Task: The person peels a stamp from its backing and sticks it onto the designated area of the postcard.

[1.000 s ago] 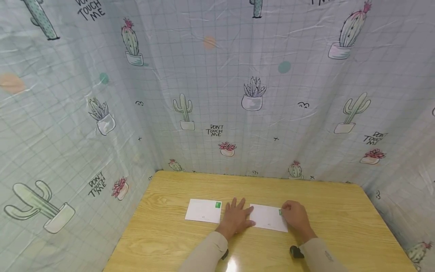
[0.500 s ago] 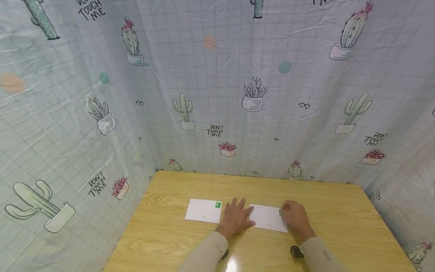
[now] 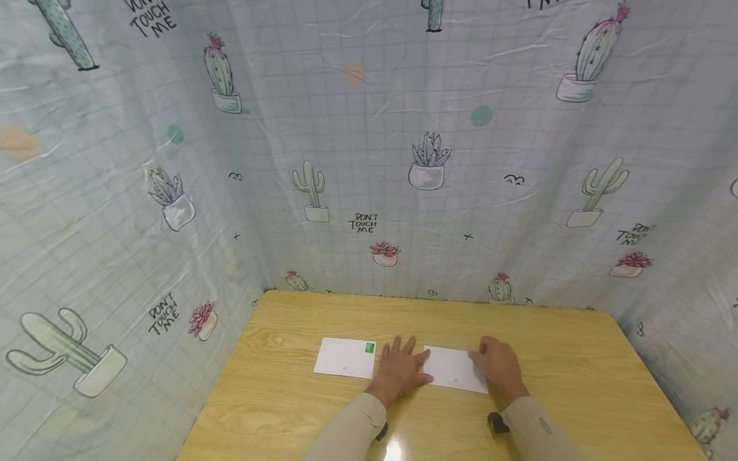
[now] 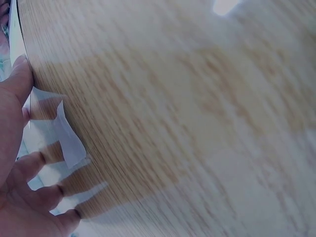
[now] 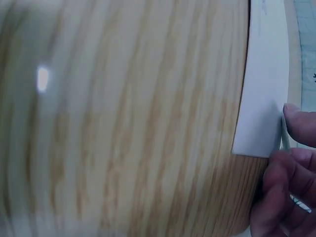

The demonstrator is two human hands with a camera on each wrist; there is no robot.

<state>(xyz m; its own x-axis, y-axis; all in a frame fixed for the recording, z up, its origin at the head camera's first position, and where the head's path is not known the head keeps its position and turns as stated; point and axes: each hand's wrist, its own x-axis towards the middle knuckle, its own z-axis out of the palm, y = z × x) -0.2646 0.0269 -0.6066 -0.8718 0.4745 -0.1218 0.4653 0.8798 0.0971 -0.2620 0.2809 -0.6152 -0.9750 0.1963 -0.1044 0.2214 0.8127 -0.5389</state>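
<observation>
My left hand [image 3: 399, 366] rests spread on the table, its thumb and index fingertips on the left edge of a white envelope [image 3: 452, 368]. A small curled slip of white paper [image 4: 70, 140] lies by its fingers in the left wrist view. My right hand [image 3: 500, 365] is at that envelope's upper right corner. In the right wrist view, its thumb and fingers pinch a thin pale stamp [image 5: 285, 134], seen edge-on beside the envelope [image 5: 264, 84]. The stamp's face is hidden in the head view. Left of my left hand lies another white envelope [image 3: 343, 358] with a green stamp [image 3: 369, 347].
The wooden table [image 3: 300, 422] has its back edge against a hanging curtain [image 3: 357, 160] printed with cacti, which also runs along both sides. A dark wrist-camera mount [image 3: 497, 422] sits under the right sleeve [image 3: 536, 426].
The right hand has shifted slightly left and up at the envelope's corner, and the green at its fingertips is now out of sight. The left hand and both envelopes have stayed put.
</observation>
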